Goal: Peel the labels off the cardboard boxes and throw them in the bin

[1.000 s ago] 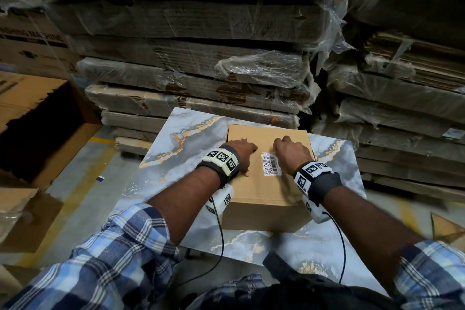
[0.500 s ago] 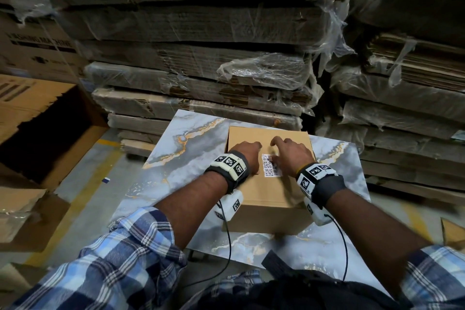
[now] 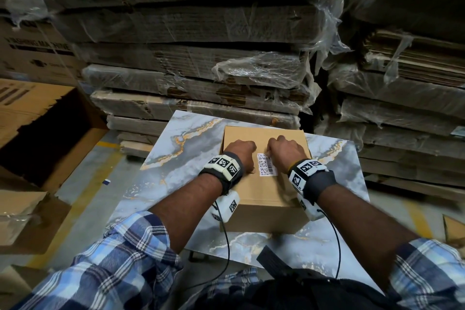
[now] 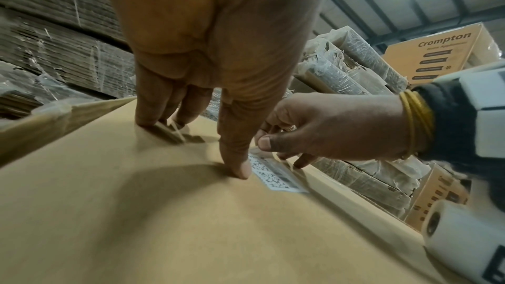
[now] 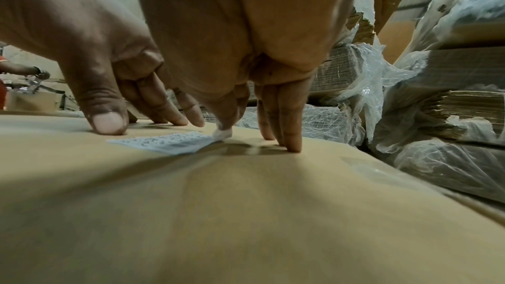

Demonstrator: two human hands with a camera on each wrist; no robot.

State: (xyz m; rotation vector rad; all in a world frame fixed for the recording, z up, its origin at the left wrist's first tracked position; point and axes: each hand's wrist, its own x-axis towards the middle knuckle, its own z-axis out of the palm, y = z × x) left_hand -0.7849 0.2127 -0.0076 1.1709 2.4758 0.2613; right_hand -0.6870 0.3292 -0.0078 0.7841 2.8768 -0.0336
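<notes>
On top of the cardboard box (image 3: 261, 191) sits the label (image 3: 266, 164); our right hand (image 3: 284, 152) pinches its lifted far corner, while our left hand (image 3: 240, 152) presses straight fingers (image 4: 235, 154) beside it.

- The head view looked forward and down from above the forearms, taking in the cardboard box (image 3: 261, 184) at centre and wrapped cardboard stacks (image 3: 191, 33) toward 12 o'clock.
- The left wrist view sat low, very near the box top (image 4: 164, 224), looking along the left hand (image 4: 213, 51) with the right hand (image 4: 333, 129) at 3 o'clock.
- The right wrist view sat as low, with the left hand at 10 o'clock.
- All three views shared the label (image 3: 266, 164) (image 4: 273, 174) (image 5: 166, 143).
</notes>
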